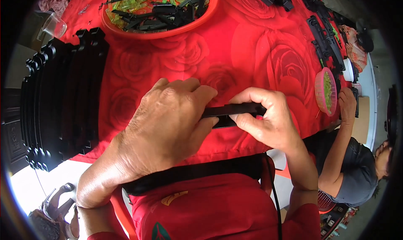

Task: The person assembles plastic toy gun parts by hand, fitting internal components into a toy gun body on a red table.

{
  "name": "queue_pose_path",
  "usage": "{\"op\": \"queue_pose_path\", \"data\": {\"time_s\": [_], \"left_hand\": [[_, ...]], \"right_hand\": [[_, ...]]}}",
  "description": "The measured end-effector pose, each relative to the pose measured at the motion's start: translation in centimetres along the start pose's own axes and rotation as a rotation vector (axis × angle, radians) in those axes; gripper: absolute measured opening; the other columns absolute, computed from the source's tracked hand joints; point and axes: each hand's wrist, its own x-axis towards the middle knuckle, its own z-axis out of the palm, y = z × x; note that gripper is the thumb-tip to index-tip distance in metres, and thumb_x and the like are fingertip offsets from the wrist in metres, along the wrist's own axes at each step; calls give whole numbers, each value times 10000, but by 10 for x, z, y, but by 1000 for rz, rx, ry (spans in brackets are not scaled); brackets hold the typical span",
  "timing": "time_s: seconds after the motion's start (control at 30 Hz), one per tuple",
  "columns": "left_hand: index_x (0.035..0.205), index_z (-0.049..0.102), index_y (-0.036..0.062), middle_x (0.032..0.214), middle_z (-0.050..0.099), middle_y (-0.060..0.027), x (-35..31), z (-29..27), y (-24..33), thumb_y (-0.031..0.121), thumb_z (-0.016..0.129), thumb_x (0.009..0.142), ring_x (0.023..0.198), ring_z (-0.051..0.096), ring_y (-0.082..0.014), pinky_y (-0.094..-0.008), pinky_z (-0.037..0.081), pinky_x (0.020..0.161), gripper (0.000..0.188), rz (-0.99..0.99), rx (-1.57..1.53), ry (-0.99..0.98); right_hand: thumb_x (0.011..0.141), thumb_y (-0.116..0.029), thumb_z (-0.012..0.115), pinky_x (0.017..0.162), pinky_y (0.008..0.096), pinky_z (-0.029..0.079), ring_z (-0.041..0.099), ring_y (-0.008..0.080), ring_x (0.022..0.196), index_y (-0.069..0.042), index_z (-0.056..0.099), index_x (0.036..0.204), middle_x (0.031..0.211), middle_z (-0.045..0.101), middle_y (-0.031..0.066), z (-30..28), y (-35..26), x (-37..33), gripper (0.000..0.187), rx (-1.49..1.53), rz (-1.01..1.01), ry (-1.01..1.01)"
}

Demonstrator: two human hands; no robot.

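Between my two hands, above the near part of the table, is a narrow black plastic strip-like part [226, 110]. My left hand [168, 120] is closed on its left end, thumb below and fingers above, and covers that end. With thumb and index finger my right hand [270, 116] pinches the part toward its right end. A second dark edge shows just under the strip; whether it belongs to the same piece I cannot tell.
A red basin [168, 35] of black and yellow-green pieces stands at the back. Long black notched parts [54, 97] are stacked on the left. On the right are a pink basket [322, 91], more black parts [325, 38] and a seated co-worker [354, 168]. Red rose-patterned cloth [260, 63] covers the table.
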Motion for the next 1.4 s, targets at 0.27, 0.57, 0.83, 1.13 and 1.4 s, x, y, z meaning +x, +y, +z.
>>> {"op": "queue_pose_path", "data": {"time_s": [0.27,0.57,0.83,1.13,1.4], "left_hand": [[1041,719,51,897,665,-142,13,20,-12,91,747,825,876,659,-367,-478,513,801,222,-145,12,-13],[1012,699,33,893,646,-162,33,13,-8,87,713,797,884,632,-368,-490,511,782,222,-232,-37,-45],[996,658,24,914,666,-162,36,17,-9,14,733,807,863,674,-375,-467,534,762,204,-258,-124,86],[991,657,28,919,677,-150,42,5,-20,68,832,803,869,699,-361,-454,545,745,260,-339,-144,5],[992,661,35,909,664,-140,41,6,-22,81,844,800,825,689,-352,-457,544,734,269,-310,-139,7]], "right_hand": [[812,-49,755,674,367,525,690,238,696,-23,778,987,810,748,136,-2,16,32,178,-142,-29,-84],[719,21,812,910,380,537,646,288,1054,-30,818,1054,1149,731,127,5,14,31,338,-434,-194,150],[746,-78,909,838,413,501,640,282,960,-68,770,1103,1075,728,85,-7,29,31,383,-369,-413,160],[704,-88,966,773,387,549,677,288,927,-34,751,1111,1127,735,123,-7,30,37,464,-438,-459,103],[765,-49,880,739,351,519,625,220,898,-106,769,1007,1129,690,41,-2,40,44,271,-563,-681,88]]}}
